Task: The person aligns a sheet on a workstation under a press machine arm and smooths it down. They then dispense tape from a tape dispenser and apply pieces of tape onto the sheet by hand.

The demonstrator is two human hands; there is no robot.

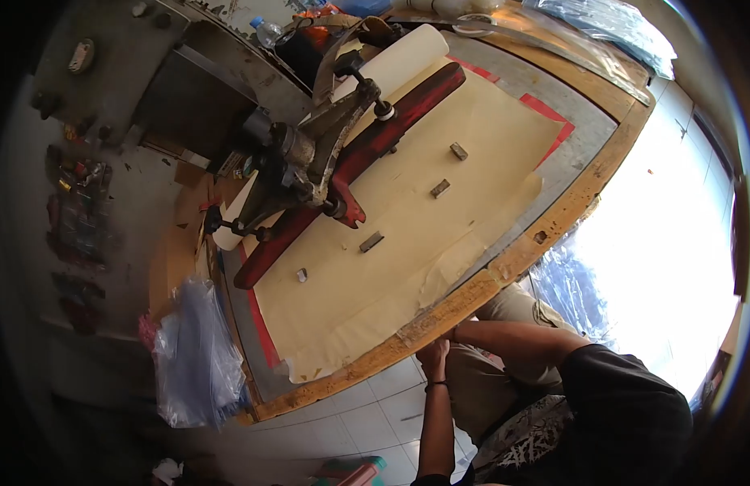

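My left hand (433, 353), with a dark band at the wrist, is at the near wooden edge (464, 298) of the worktable, and the edge hides its fingers. My right forearm (516, 338) reaches across my lap to the same spot. Little of my right hand (452, 333) shows, close beside the left one. Whether either hand holds anything cannot be made out. On the tabletop above them lies a cream sheet (407, 219) with several small metal blocks (371, 242) on it. Red material (265, 332) shows from beneath the sheet.
A long dark-red bar (415, 105) on a metal frame with black knobs (294, 154) spans the sheet. Behind it lies a cream roll (403, 61). Clear plastic bags (198, 356) hang at the left corner; more plastic (605, 32) lies at the far right. A bottle (266, 32) stands behind.
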